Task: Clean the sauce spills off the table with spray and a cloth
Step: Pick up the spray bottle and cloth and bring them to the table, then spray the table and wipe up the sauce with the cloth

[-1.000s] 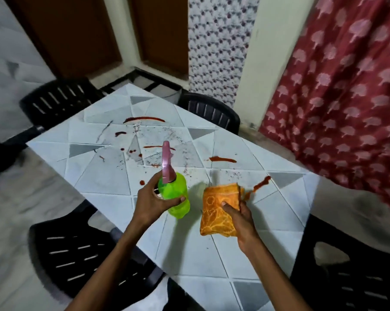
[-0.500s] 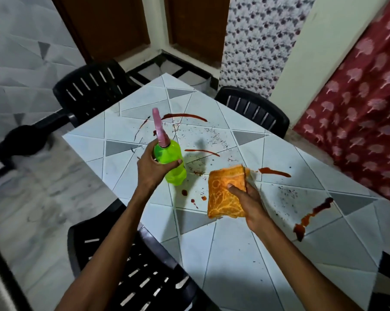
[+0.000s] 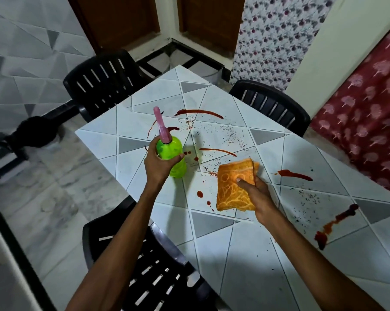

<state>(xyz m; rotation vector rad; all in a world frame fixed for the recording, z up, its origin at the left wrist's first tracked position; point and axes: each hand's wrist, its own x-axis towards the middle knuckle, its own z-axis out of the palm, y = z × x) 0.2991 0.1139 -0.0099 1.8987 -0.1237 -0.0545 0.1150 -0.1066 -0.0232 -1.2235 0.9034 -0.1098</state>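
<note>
The left hand [image 3: 160, 163] is gripping a bright green plastic spray bottle with a long pink nozzle [image 3: 172, 153], fingers wrapping its upper body and the thumb lying across the front. The bottle is standing upright, over the desk just inside the near-left edge; whether its base is touching the surface cannot be told. The right hand [image 3: 255, 194] is holding a folded orange cloth with a pale swirling pattern [image 3: 232, 189], thumb pressing on top and fingers curling under its right side. The cloth is sitting over the middle of the white desk with grey triangle tiles [image 3: 234, 254], well apart from every edge.

Red sauce is lying in several places. A long curved streak [image 3: 198, 112] is running toward the far corner, and a thinner line [image 3: 217, 151] is crossing between bottle and cloth. Round drops [image 3: 199, 194] are sitting just beside the cloth's left edge. A short streak [image 3: 295, 175] is lying to the cloth's right, and a dark smear [image 3: 333, 223] is trailing toward the right side of the desk. Fine dark specks are scattering around the streaks.

Black slatted plastic chairs are hemming three sides: one [image 3: 104, 81] is standing against the far-left edge, one [image 3: 272, 104] against the far-right edge, and one [image 3: 158, 265] is tucking under the near-left edge beneath the left forearm. Plain tile is stretching from the cloth toward the near end of the desk. A red patterned curtain [image 3: 369, 120] is hanging beyond the right side.
</note>
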